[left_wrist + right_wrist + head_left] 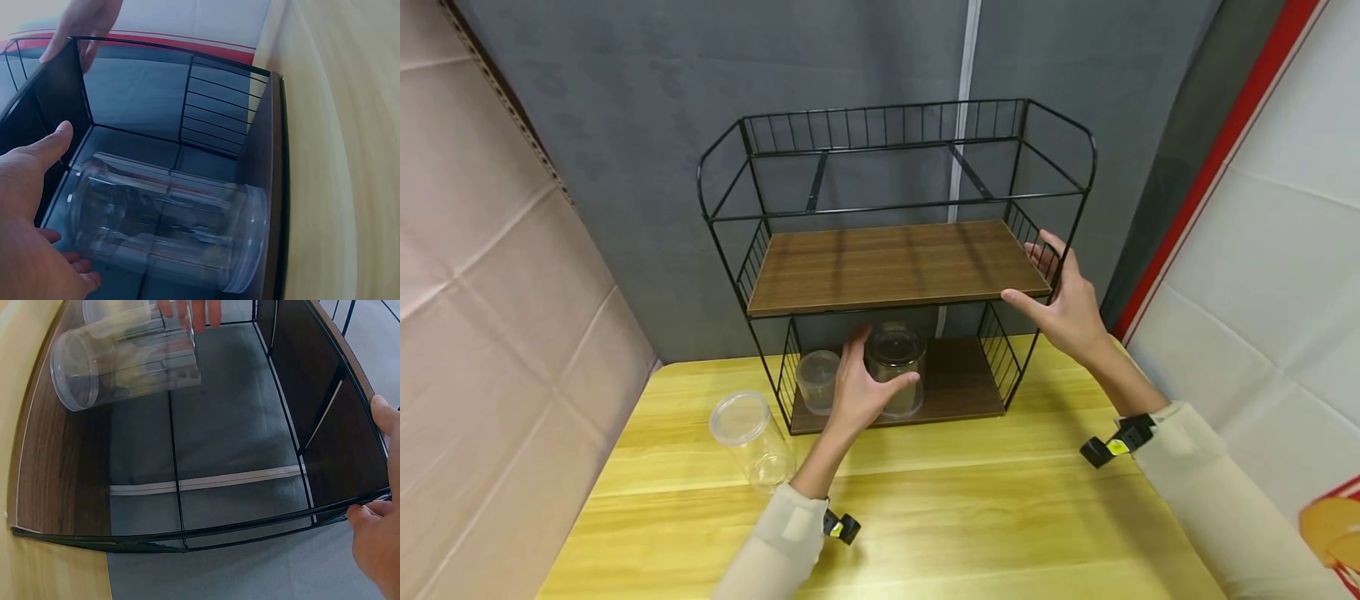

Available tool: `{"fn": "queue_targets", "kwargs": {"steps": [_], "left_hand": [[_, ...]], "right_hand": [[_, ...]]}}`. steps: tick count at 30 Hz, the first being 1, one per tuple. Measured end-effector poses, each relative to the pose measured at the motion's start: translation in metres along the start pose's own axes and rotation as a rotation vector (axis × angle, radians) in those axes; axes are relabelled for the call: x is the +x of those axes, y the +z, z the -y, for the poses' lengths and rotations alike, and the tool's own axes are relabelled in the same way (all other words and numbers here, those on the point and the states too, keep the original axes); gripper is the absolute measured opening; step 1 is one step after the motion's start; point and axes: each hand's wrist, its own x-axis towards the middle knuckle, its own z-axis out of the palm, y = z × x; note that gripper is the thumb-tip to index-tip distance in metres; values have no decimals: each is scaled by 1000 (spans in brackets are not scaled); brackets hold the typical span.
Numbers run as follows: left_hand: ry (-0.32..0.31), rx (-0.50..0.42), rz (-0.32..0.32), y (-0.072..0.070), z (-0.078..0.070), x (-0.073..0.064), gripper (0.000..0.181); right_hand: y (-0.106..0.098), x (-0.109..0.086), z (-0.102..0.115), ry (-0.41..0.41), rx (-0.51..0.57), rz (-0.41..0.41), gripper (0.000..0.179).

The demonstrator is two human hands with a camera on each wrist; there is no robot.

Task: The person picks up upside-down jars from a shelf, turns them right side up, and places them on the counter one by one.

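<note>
A two-tier black wire rack [891,262] with brown wooden boards stands on the table. On its lower board [256,147] a clear jar [904,385] stands with its wide rim down. My left hand [859,393] is at the jar's upper end, thumb and fingers spread apart. In the left wrist view the fingertips lie close by the jar without curling round it. My right hand [1070,321] holds the rack's right side at the upper board, thumb on the board's front corner and fingers round the wire side.
Left of the jar, a smaller clear container [817,385] sits on the lower board. Another clear jar [756,446] stands on the yellow wood-grain table [970,517], left of my left forearm. A grey curtain [865,50] hangs behind the rack, with a white panel [1262,275] on the right.
</note>
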Motion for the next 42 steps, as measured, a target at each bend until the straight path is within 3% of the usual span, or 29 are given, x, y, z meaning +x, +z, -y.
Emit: {"fn": "queue_targets", "kwargs": {"steps": [8,24,42], "left_hand": [[-6,-57,-43,11,7,5,115],[-18,-84,-85,30,16,16,115],[-14,-105,-153,34,16,16,109]], "right_hand": [[1,1,2,1,19,11,96],[-2,0,1,0,-6,6,94],[-1,-1,-3,-3,18,16,97]]}}
